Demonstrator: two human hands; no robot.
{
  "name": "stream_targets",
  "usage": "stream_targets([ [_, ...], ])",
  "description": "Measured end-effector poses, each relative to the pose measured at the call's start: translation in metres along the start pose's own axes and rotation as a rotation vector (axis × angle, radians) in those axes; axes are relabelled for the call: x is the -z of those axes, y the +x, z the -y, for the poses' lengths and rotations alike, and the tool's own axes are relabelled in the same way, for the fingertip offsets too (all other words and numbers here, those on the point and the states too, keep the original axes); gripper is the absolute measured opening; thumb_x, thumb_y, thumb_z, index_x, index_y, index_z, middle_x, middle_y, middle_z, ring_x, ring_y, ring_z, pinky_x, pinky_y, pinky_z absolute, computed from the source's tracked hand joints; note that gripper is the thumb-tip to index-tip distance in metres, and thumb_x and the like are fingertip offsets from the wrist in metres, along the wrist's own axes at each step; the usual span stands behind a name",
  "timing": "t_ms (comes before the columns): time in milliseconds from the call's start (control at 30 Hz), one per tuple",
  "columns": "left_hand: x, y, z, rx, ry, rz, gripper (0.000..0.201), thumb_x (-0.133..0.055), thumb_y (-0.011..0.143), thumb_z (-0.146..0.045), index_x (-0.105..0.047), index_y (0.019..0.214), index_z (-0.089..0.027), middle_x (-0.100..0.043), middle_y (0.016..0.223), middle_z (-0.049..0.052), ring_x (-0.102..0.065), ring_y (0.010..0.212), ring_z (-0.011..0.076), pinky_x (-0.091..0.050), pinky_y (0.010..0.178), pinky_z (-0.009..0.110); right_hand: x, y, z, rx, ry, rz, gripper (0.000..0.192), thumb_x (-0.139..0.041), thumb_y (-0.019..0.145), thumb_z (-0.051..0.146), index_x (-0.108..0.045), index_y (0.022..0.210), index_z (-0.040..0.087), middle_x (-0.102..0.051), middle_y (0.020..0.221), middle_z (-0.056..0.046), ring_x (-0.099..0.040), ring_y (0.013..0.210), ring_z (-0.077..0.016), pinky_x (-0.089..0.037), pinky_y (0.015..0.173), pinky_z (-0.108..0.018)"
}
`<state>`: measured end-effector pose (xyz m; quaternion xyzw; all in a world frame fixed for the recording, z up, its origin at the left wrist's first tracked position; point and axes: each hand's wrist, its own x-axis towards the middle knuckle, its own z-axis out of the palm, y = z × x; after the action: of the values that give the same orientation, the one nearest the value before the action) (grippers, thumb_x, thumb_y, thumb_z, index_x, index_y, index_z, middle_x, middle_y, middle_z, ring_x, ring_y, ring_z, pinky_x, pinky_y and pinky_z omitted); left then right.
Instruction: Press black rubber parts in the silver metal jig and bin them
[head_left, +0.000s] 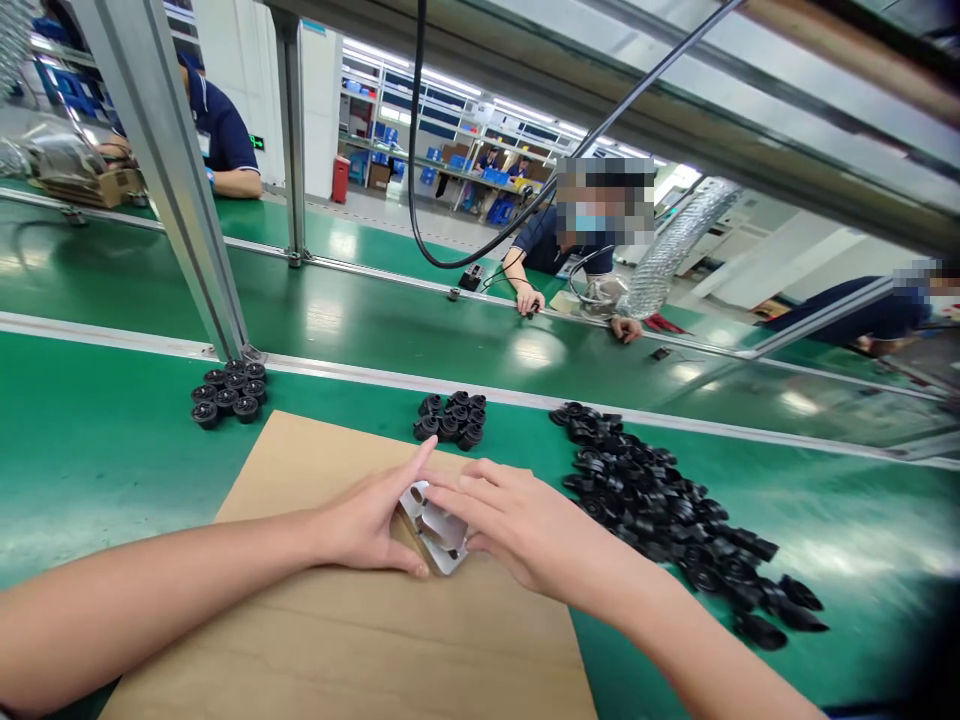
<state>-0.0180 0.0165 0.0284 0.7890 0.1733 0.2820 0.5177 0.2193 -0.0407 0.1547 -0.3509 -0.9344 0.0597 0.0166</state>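
Observation:
A silver metal block (442, 530) with holes and a raised middle sits tilted over the brown cardboard sheet (337, 640). My left hand (375, 515) grips its left side, thumb at the near edge and forefinger stretched toward the far one. From the right, my right hand (517, 515) is closed on the block, its fingers across the top and its thumb by the right edge. Part of the block is hidden under those fingers. Just beyond my hands stands a small cluster of black plastic parts (452, 418).
On the green bench (90, 440), round black parts (229, 392) stand grouped at left, and a long heap of black plastic parts (660, 500) spreads at right. A metal post (172, 180) rises at left; a black cable (415, 150) hangs ahead. A co-worker (570, 230) sits opposite.

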Motion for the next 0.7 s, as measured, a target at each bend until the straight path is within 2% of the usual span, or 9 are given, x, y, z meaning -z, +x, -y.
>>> stream_targets([
  [133,-0.012,-0.001,-0.004,0.025,0.008,-0.059,0.144,-0.095,0.073,-0.033,0.015,0.166,-0.035,-0.057,0.153,0.013,-0.054,0.141,0.0355,-0.041,0.119,0.055,0.001,0.017,-0.002,0.056,-0.062,0.083,0.055,-0.072,0.089,0.015,-0.056,0.142,0.016,-0.073,0.124,-0.012,-0.061,0.104,-0.0274,-0.052,0.082,-0.042],
  [267,-0.016,0.0,-0.008,0.069,-0.013,-0.091,0.144,-0.093,0.073,-0.032,0.017,0.166,-0.035,-0.062,0.146,0.013,-0.061,0.13,0.0345,-0.046,0.113,0.053,0.006,0.029,0.007,0.013,-0.087,0.122,0.039,-0.075,0.081,0.022,-0.067,0.118,0.014,-0.072,0.102,-0.01,-0.058,0.091,-0.0272,-0.046,0.074,-0.041],
  [333,-0.016,-0.001,-0.009,0.094,-0.007,-0.103,0.145,-0.093,0.072,-0.031,0.017,0.166,-0.035,-0.063,0.143,0.012,-0.063,0.126,0.0343,-0.049,0.109,0.053,0.0,0.03,0.017,-0.098,-0.06,0.091,0.036,-0.076,0.078,0.026,-0.068,0.111,0.015,-0.072,0.098,-0.01,-0.057,0.088,-0.0275,-0.046,0.074,-0.041],
  [433,-0.016,-0.004,-0.008,0.121,0.019,-0.086,0.143,-0.093,0.072,-0.027,0.015,0.166,-0.038,-0.061,0.143,0.01,-0.062,0.124,0.0338,-0.048,0.109,0.055,-0.015,0.027,0.035,-0.335,-0.032,0.01,0.039,-0.074,0.08,0.029,-0.069,0.115,0.012,-0.072,0.1,-0.013,-0.058,0.092,-0.0306,-0.049,0.08,-0.044],
  [500,-0.015,-0.006,-0.007,0.111,0.017,-0.063,0.141,-0.091,0.074,-0.026,0.015,0.165,-0.039,-0.059,0.146,0.009,-0.061,0.125,0.0331,-0.047,0.112,0.056,-0.022,0.023,0.041,-0.397,-0.046,-0.022,0.037,-0.071,0.085,0.03,-0.07,0.116,0.009,-0.071,0.103,-0.015,-0.059,0.095,-0.0322,-0.05,0.084,-0.046],
  [600,-0.013,-0.007,-0.004,0.063,0.0,-0.038,0.136,-0.089,0.079,-0.033,0.016,0.166,-0.038,-0.055,0.152,0.012,-0.059,0.131,0.0324,-0.046,0.114,0.054,-0.016,0.017,0.034,-0.279,-0.047,0.006,0.05,-0.074,0.09,0.039,-0.065,0.129,0.008,-0.072,0.11,-0.014,-0.06,0.099,-0.0312,-0.052,0.087,-0.046],
  [667,-0.013,-0.007,-0.001,0.053,0.01,-0.036,0.137,-0.089,0.079,-0.037,0.018,0.165,-0.037,-0.053,0.155,0.013,-0.057,0.134,0.0331,-0.045,0.116,0.054,-0.004,0.013,0.022,-0.079,-0.098,0.036,0.062,-0.076,0.092,0.045,-0.057,0.14,0.009,-0.071,0.121,-0.014,-0.061,0.104,-0.0286,-0.052,0.089,-0.043],
  [700,-0.013,-0.007,0.001,0.055,0.017,-0.036,0.14,-0.09,0.078,-0.037,0.019,0.165,-0.037,-0.053,0.155,0.014,-0.056,0.136,0.0342,-0.044,0.118,0.056,0.002,0.012,0.016,0.041,-0.161,0.04,0.06,-0.074,0.095,0.042,-0.055,0.143,0.011,-0.069,0.128,-0.014,-0.06,0.107,-0.0269,-0.052,0.087,-0.041],
])
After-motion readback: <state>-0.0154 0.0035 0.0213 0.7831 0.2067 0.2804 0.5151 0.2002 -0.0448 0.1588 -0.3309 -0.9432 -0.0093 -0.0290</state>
